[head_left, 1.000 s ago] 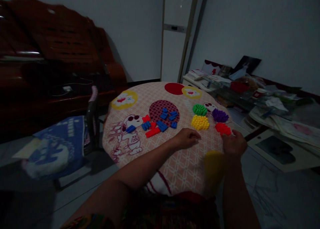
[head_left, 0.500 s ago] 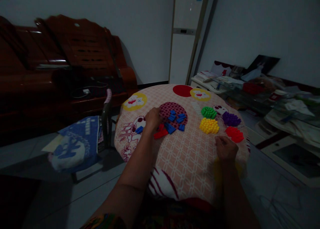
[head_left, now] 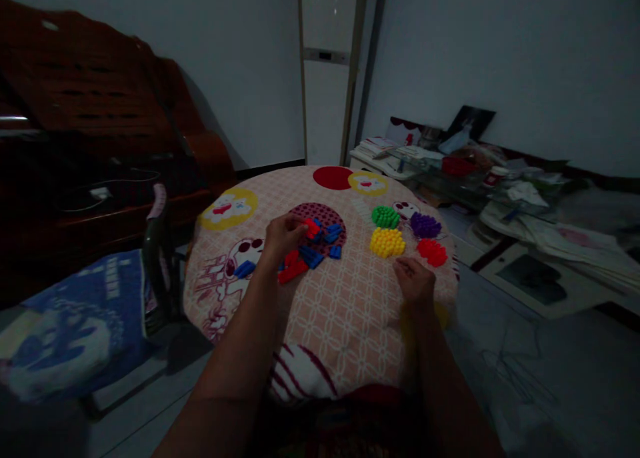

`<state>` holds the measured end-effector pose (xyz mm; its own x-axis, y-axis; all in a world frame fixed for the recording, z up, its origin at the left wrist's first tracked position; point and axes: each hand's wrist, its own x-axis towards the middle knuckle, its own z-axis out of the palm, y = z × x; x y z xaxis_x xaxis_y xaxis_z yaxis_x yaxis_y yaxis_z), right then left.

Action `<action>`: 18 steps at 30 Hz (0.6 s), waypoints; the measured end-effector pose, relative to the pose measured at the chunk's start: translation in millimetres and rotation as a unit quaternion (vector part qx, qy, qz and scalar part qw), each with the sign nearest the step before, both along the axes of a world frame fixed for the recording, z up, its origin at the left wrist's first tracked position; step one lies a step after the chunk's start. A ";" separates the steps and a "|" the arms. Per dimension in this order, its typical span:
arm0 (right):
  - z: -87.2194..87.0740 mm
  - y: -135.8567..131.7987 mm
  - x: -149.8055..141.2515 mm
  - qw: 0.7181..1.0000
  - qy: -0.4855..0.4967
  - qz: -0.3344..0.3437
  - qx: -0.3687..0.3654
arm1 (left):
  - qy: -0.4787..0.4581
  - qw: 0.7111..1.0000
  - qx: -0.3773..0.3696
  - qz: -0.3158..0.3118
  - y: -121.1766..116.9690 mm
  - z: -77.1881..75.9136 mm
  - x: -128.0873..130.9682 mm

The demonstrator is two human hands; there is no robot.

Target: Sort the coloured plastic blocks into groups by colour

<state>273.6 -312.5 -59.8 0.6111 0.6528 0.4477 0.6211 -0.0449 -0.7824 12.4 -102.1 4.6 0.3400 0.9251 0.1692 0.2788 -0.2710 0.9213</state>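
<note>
A round table with a patterned cartoon cloth (head_left: 350, 318) stands before me. My left hand (head_left: 281, 237) is closed in a pinch on a small red block (head_left: 313, 227) above a scatter of blue blocks (head_left: 320, 239) and a red block (head_left: 293, 271). My right hand (head_left: 414, 281) rests curled on the cloth, below a red studded piece (head_left: 433, 252); I cannot make out anything in it. Beside that lie a yellow studded piece (head_left: 387, 243), a green one (head_left: 385, 217) and a purple one (head_left: 425, 225).
A dark wooden sofa (head_left: 90, 138) fills the left. A chair with a blue cushion (head_left: 70, 311) stands beside the table. A tall white air conditioner (head_left: 325, 71) stands in the corner. Low glass shelving with papers and clutter (head_left: 480, 178) lines the right wall.
My left hand went from the table's middle to the block pile and has lifted a red block. My right hand slid slightly back from the red studded piece. The camera swung about.
</note>
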 end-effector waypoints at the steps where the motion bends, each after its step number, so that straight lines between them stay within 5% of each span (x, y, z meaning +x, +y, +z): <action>1: 2.5 0.6 -5.5 0.999 0.009 0.036 0.009 | -0.048 0.997 -0.029 -0.049 -9.0 0.3 11.8; 7: 24.8 4.7 -42.2 0.974 0.035 0.219 0.037 | -0.069 0.943 -0.178 -0.272 -66.2 -6.5 73.4; 18: 27.0 -12.1 -33.7 0.968 0.095 0.233 0.005 | -0.088 0.893 -0.302 -0.321 -86.5 -28.5 95.7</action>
<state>239.9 -324.6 -32.7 0.3235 0.8732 0.3645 0.4168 0.2143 -0.8834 108.1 -188.6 -24.0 0.8508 0.4892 -0.1921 0.0810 0.2390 0.9676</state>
